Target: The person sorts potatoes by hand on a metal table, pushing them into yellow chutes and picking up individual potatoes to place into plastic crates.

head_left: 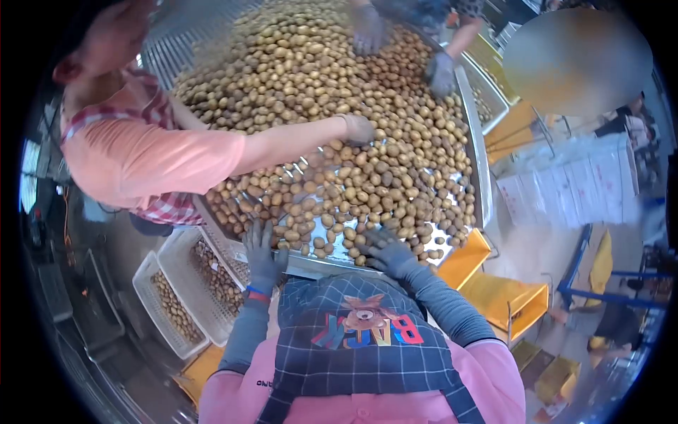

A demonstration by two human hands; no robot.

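Many round, potato-like brown items (304, 92) cover a metal sorting table (304, 266). My left hand (263, 256), in a grey glove, rests at the near left edge of the table with its fingers spread beside a few of the items. My right hand (388, 253), also gloved in grey, reaches over the near edge. Its fingers are apart and touch the items at the front of the pile. Neither hand is closed round anything.
A co-worker (155, 152) at the left reaches a gloved hand into the pile. Another person's gloved hands (441, 74) work at the far side. White crates (169, 304) stand at the lower left, yellow containers (505, 300) at the right, white stacked sacks or boxes (579, 184) beyond.
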